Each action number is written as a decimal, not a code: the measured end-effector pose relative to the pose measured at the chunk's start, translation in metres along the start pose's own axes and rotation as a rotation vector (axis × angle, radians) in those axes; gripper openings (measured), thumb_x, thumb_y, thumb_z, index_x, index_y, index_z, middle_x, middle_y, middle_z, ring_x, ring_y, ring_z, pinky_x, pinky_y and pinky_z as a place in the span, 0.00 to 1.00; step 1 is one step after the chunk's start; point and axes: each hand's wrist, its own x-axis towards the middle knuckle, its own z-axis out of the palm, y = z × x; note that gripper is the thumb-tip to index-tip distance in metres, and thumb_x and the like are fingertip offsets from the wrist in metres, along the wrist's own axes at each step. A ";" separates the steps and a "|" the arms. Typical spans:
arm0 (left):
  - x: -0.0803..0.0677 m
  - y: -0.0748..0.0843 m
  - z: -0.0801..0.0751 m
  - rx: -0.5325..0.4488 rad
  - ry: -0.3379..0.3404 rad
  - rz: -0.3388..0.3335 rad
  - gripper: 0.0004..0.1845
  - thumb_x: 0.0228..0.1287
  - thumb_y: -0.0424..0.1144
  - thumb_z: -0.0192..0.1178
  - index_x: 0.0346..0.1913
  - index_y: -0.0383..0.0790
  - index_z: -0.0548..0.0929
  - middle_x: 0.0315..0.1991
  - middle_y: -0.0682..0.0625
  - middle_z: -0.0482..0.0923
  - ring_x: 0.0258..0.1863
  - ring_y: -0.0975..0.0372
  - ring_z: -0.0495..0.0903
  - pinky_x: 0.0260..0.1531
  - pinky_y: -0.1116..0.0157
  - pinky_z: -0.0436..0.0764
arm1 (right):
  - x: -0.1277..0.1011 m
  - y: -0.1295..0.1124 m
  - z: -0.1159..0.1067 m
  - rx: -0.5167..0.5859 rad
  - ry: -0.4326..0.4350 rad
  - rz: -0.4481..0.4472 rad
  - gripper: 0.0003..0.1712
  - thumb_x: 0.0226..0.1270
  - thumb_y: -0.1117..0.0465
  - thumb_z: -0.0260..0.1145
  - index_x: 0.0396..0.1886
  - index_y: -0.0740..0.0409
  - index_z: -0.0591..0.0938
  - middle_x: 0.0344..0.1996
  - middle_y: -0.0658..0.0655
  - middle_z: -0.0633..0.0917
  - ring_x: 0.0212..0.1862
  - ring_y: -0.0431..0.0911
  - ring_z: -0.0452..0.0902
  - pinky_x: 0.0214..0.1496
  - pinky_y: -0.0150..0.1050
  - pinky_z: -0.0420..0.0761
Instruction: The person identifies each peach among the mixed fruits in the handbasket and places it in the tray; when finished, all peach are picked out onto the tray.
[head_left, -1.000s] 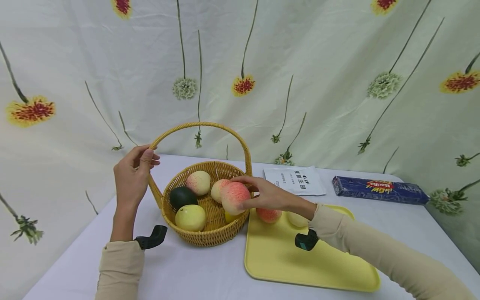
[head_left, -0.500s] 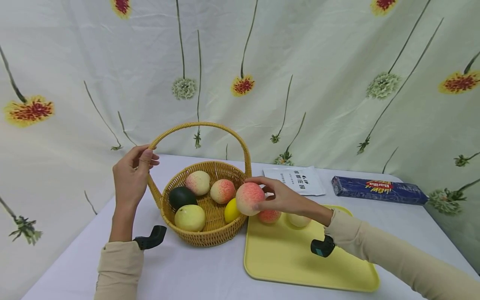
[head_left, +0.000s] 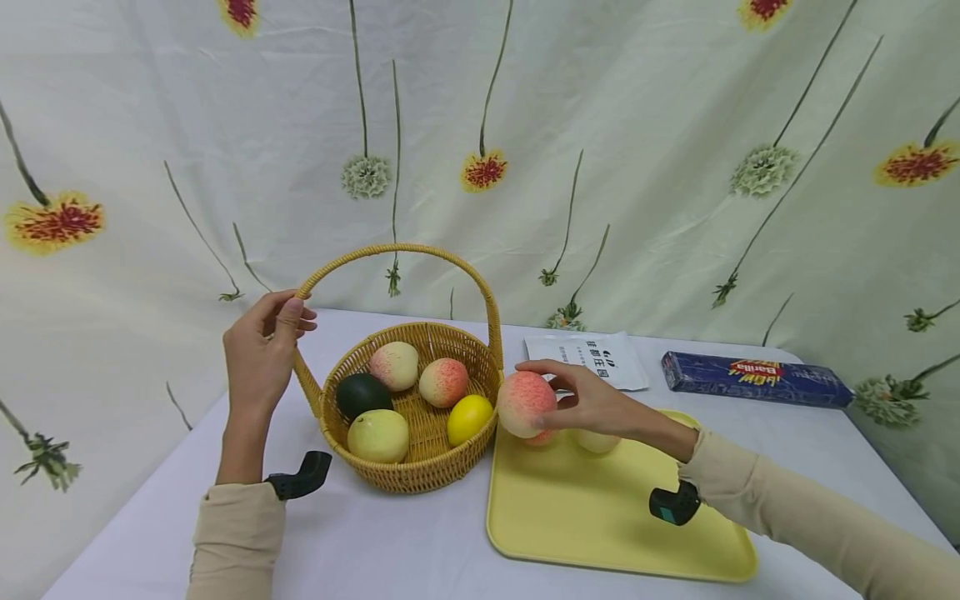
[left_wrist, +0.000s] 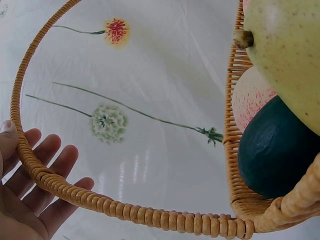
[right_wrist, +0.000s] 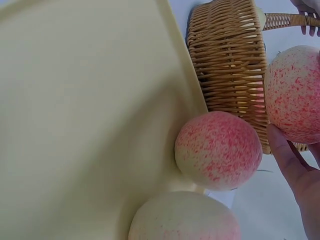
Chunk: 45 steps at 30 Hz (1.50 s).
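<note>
Right hand (head_left: 592, 404) pinches peach (head_left: 527, 402) beside wicker basket (head_left: 420, 477); slack hold could drop it onto yellow tray (head_left: 592, 521); left hand (head_left: 260, 354) pinches handle (head_left: 405, 247); tug could tip wicker basket.

5 peaches (head_left: 527, 403), 1 bskt (head_left: 408, 477), 1 tray (head_left: 600, 529)

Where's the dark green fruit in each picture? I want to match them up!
Head: the dark green fruit is left of the middle, inside the woven basket.
Left wrist: it's on the right, a bit below the middle, just under the pale yellow-green fruit in the picture.
Right wrist: you can't see it there.
Shared landmark: the woven basket shows in all three.
</note>
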 end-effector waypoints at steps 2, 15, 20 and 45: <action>0.000 0.001 0.000 0.005 -0.006 -0.007 0.21 0.71 0.52 0.50 0.54 0.41 0.80 0.37 0.50 0.82 0.33 0.74 0.78 0.37 0.81 0.75 | -0.003 0.001 -0.002 -0.007 0.005 -0.001 0.39 0.58 0.62 0.71 0.69 0.55 0.67 0.59 0.59 0.74 0.49 0.52 0.75 0.51 0.48 0.80; 0.000 0.001 0.000 0.004 -0.005 -0.008 0.21 0.71 0.52 0.50 0.54 0.41 0.80 0.37 0.49 0.82 0.33 0.73 0.78 0.38 0.80 0.76 | -0.019 0.005 -0.019 -0.026 0.048 -0.002 0.39 0.58 0.64 0.70 0.70 0.57 0.66 0.59 0.62 0.73 0.50 0.54 0.74 0.50 0.42 0.81; -0.001 0.001 0.000 0.002 -0.006 -0.012 0.21 0.71 0.52 0.50 0.54 0.41 0.80 0.38 0.48 0.82 0.34 0.72 0.78 0.38 0.79 0.76 | -0.028 0.006 -0.026 -0.012 0.073 -0.012 0.39 0.59 0.64 0.70 0.70 0.56 0.66 0.61 0.62 0.72 0.52 0.53 0.75 0.51 0.43 0.81; -0.001 0.001 0.000 -0.002 -0.006 -0.009 0.21 0.71 0.52 0.50 0.54 0.41 0.80 0.38 0.49 0.82 0.34 0.72 0.78 0.39 0.79 0.77 | -0.083 0.034 -0.052 -0.058 0.256 0.077 0.37 0.62 0.65 0.67 0.70 0.57 0.64 0.61 0.62 0.71 0.51 0.41 0.75 0.47 0.36 0.80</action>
